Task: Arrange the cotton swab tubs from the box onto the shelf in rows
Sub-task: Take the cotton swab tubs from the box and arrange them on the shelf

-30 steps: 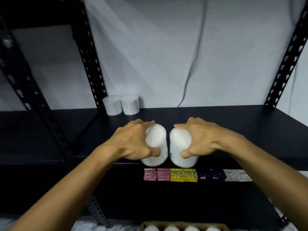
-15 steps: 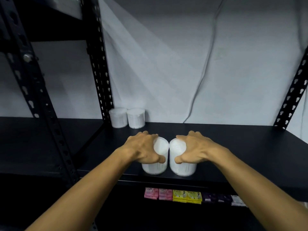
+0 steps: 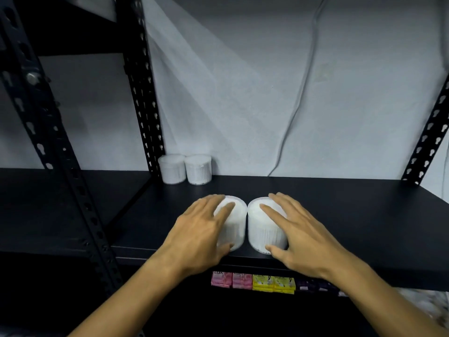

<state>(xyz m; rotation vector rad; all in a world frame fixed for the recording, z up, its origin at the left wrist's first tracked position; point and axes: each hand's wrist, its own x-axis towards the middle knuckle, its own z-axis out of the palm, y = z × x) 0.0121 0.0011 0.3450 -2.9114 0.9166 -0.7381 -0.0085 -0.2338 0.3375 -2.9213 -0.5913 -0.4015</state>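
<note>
Both hands [image 3: 252, 237] flat on tubs [image 3: 246, 224]

Four white cylindrical cotton swab tubs, all upright on the black shelf [image 3: 340, 215]: near pair [image 3: 247, 224] side by side and touching at the front edge, swabs visible through clear walls; far pair [image 3: 185, 169] side by side at the back left, beside the upright post.

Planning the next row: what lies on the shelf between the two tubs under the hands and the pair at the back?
Nothing: in the head view, bare black shelf separates the front tubs from the back pair.
</note>
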